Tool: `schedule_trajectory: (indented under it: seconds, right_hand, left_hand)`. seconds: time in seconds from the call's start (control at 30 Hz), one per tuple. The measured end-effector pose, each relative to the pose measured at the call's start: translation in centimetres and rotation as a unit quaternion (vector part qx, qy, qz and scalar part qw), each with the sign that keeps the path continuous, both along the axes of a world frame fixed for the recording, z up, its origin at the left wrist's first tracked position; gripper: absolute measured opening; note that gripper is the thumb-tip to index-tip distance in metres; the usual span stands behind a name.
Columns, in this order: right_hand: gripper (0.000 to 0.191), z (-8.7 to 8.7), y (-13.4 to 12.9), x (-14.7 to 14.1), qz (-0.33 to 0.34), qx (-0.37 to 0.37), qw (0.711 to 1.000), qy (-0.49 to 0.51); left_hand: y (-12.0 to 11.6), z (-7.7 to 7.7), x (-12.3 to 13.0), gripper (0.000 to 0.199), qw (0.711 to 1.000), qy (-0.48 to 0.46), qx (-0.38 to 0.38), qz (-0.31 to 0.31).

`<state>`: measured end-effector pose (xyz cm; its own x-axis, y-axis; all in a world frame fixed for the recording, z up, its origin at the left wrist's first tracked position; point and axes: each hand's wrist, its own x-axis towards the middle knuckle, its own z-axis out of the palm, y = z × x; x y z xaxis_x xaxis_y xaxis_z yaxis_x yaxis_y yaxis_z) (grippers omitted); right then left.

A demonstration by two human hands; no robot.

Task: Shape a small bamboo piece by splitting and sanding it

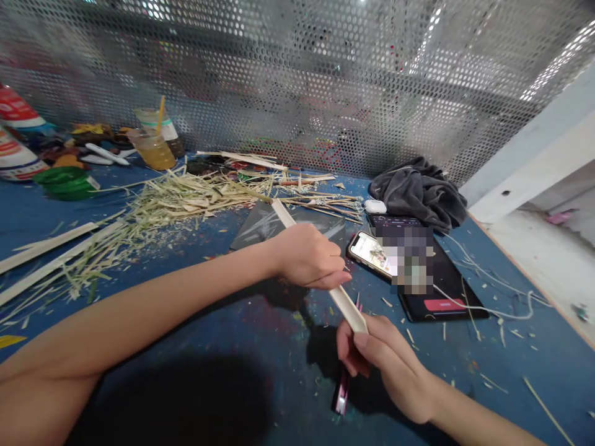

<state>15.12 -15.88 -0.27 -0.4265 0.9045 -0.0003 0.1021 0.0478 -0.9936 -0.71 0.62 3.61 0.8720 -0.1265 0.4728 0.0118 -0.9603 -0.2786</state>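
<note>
My left hand (312, 255) is closed in a fist around the middle of a pale flat bamboo strip (344, 303). The strip's far end slants away over a dark grey sheet (253, 226). At its near end, my right hand (381, 353) pinches the tip between thumb and fingers. Beneath the right hand a slim pink tool (343, 393), perhaps a craft knife, lies on the blue table (288, 371); its middle is hidden by the fingers.
Bamboo shavings (186, 198) are heaped at the left, with longer strips (51, 248) beside them. A lit phone (372, 253) rests against a black tablet (446, 291) with a white cable. Behind lie a dark cloth (421, 192), a cup (153, 152) and perforated metal (297, 80).
</note>
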Motion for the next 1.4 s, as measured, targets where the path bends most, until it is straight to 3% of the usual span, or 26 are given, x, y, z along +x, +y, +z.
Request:
schedule_trajectory:
  seconds: [0.3, 0.57, 0.7, 0.93, 1.17, 1.4]
  right_hand:
    - [0.042, 0.4, 0.0, -0.4, -0.003, 0.042, 0.996, -0.083]
    - [0.043, 1.0, 0.4, -0.8, -0.079, 0.079, 0.982, -0.154]
    - [0.040, 1.3, 0.0, -0.4, -0.021, 0.082, 0.990, -0.113]
    - [0.056, 1.5, -0.9, -0.3, -0.105, 0.077, 0.985, -0.110]
    - [0.057, 1.2, -1.2, -0.6, -0.113, 0.076, 0.984, -0.116]
    - [0.051, 1.5, -0.9, -1.0, -0.043, 0.084, 0.986, -0.134]
  left_hand:
    - [-0.9, 0.1, 0.1, 0.049, 1.000, 0.008, 0.000, -0.025]
    - [-1.6, 1.4, 0.0, 0.048, 0.998, -0.026, 0.049, -0.033]
    - [-1.7, 1.6, 0.0, 0.046, 0.998, -0.019, 0.034, -0.040]
    - [-1.6, -0.1, 0.7, 0.046, 0.996, -0.039, -0.071, -0.027]
    - [-1.7, -2.6, 1.1, 0.049, 0.991, -0.081, -0.103, -0.031]
    - [-1.4, -1.2, 0.6, 0.047, 0.993, -0.095, -0.018, -0.067]
